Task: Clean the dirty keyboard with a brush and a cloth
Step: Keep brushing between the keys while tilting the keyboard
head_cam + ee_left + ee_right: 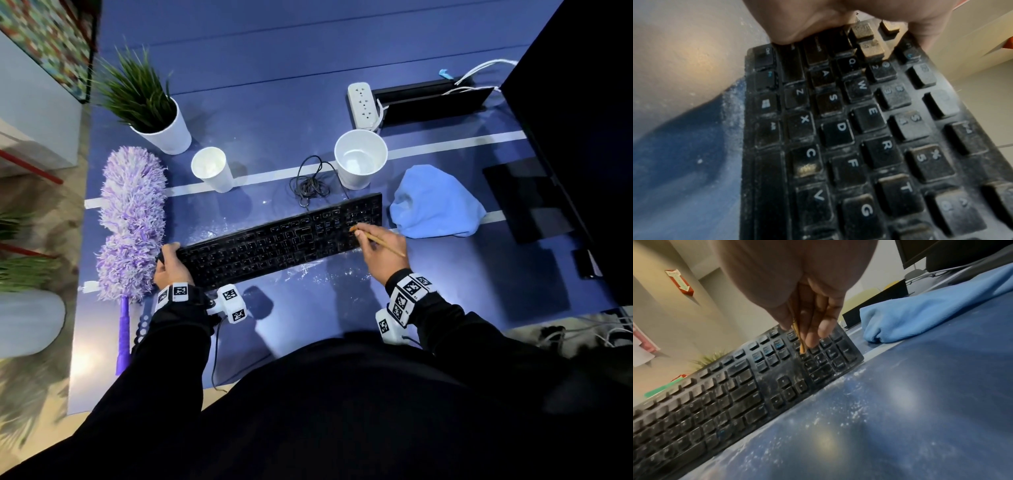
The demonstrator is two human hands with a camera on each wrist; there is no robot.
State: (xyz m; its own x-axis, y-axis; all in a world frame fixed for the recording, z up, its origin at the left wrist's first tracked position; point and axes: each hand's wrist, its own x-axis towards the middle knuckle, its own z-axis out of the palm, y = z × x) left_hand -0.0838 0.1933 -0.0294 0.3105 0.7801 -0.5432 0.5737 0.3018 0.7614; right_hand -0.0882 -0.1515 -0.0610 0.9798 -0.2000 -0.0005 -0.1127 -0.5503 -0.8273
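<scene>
A dusty black keyboard (279, 240) lies slanted across the blue desk, its keys (838, 129) grey with dust. My left hand (169, 262) grips its left end, thumb on the keys and fingers round the edge (818, 24). My right hand (378, 245) pinches a thin wooden-handled brush (383, 241) like a pen. The brush tip (802, 350) touches the number pad at the keyboard's right end (818, 360). A crumpled blue cloth (436, 204) lies just right of the keyboard, also seen in the right wrist view (920, 318).
White dust (849, 415) is scattered on the desk in front of the keyboard. A purple fluffy duster (132, 222) lies at the left. Two white cups (210, 168) (359, 157), a coiled cable (310, 186), a potted plant (150, 106), a power strip (363, 104) and a monitor (575, 137) stand behind.
</scene>
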